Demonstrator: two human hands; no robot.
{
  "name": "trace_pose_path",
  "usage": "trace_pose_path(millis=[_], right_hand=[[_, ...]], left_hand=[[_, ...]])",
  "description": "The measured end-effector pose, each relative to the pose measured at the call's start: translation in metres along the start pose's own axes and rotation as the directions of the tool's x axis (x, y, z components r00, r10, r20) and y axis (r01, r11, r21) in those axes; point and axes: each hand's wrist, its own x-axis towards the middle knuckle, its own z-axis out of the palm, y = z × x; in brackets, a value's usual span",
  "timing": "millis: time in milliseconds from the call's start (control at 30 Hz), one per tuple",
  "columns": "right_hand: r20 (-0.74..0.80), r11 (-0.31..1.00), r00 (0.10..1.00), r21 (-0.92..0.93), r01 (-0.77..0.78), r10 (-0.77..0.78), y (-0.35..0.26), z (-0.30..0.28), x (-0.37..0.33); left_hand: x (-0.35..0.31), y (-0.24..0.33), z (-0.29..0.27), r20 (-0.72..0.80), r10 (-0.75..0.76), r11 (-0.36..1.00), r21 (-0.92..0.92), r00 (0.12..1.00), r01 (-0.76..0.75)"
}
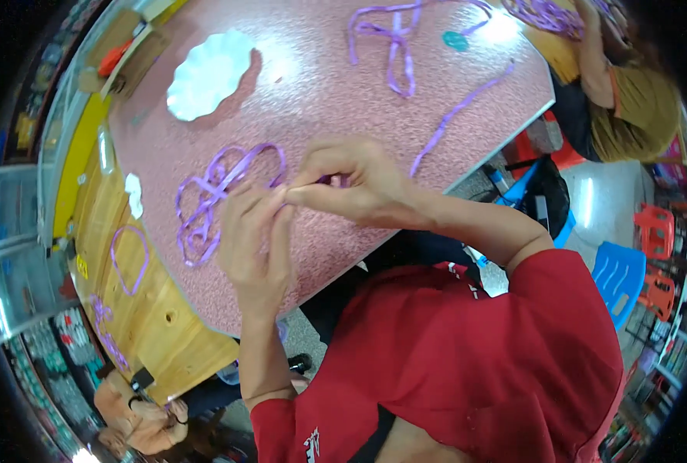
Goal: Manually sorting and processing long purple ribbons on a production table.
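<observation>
A white wavy-edged dish (211, 75) is set on the pink tabletop (305, 108), near a cardboard box (141, 55) in which an orange object (113, 58) is held. On the floor (610, 197) at the right, a blue chair (620, 276) is placed beside red chairs (655, 226).

A blue chair (620, 278) and red chairs (655, 220) stand on a pale, light-streaked floor (607, 189).

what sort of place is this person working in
Probably a small shop doubling as a workroom: packed shelves stand behind, a blue plastic chair is nearby, and purple ribbon lies on the pink table.
</observation>
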Motion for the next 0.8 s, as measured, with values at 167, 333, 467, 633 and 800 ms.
trace_pose_path(millis=[167,333,467,633,800], right_hand=[[0.099,0.998,0.994,0.051,0.048,-0.053,0.013,-0.004,-0.007],[-0.058,0.881,0.995,-0.472,0.045,-0.082,0.023,-0.093,-0.037],[-0.034,0.627,0.999,-0.778,-0.018,-0.013,0.029,-0.155,-0.073],[0.071,0.422,0.995,-0.902,0.091,-0.064,0.046,-0.160,-0.091],[-0.080,0.774,0.994,-0.633,0.008,-0.076,0.036,-0.117,-0.077]], left_hand=[[-0.010,-0.009,-0.015,0.012,-0.064,0.996,0.055,0.998,0.064],[-0.016,-0.028,-0.044,-0.029,-0.258,0.931,0.262,0.966,0.256],[-0.022,-0.041,-0.042,-0.154,-0.283,0.891,0.324,0.947,0.319],[-0.007,-0.024,-0.007,-0.042,-0.120,0.954,0.273,0.992,0.127],[0.006,0.008,0.049,0.202,0.110,0.990,0.064,0.973,-0.126]])
